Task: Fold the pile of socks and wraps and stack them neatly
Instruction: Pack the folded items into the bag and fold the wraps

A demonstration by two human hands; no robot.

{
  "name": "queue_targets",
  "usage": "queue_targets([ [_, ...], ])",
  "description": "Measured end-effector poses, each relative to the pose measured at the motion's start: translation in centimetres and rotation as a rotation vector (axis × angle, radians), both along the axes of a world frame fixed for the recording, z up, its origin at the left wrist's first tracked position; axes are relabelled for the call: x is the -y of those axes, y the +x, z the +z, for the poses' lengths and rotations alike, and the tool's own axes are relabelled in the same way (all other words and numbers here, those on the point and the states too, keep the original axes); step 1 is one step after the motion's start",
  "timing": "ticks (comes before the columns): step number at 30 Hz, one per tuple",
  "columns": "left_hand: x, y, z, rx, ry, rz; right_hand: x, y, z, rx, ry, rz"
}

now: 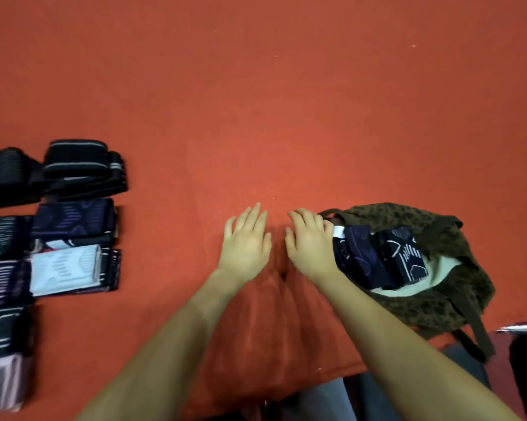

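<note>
Forearms: two bare forearms rise from the bottom edge, nearest the camera, converging toward mid-frame.
Left hand (245, 241): flat on the red-orange cloth-covered surface (256, 117), fingers straight and spread, holding nothing.
Right hand (309, 240): palm down just beside the left, fingers gently bent at the pile's left edge; whether they pinch anything I cannot tell.
Unfolded pile: a crumpled olive-brown spotted fabric wrap (438, 299) lies right of the hands, its strap trailing toward the lower right; on it rest two dark navy patterned socks (380, 256), long axes running from upper left to lower right.
Folded stacks (74, 217): at the left, about nine folded pieces in two columns, long axes left to right; dark striped, navy patterned, one pale blue.
Hidden: the left column is cut by the frame edge and blurred, so the count is uncertain.
</note>
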State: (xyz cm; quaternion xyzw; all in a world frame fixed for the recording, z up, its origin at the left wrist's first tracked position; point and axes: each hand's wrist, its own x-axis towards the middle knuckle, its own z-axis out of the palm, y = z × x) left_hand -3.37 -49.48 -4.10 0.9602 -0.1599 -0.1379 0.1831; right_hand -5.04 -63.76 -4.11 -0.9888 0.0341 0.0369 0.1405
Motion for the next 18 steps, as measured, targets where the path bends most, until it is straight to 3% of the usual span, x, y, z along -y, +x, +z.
queue_targets([
  [4, -9.7, -1.2, 0.2, 0.063, 0.023, 0.107, -9.8, -0.1, -0.5, -0.031, 0.031, 0.100],
  [11, -25.7, -4.0, -1.6, 0.084, 0.263, 0.320, -24.9, -0.7, -1.0, -0.078, 0.026, 0.406],
  [18, -34.1, -4.1, -4.7, 0.066, 0.279, 0.412, -32.6, 0.9, -3.6, -0.254, 0.095, 0.530],
])
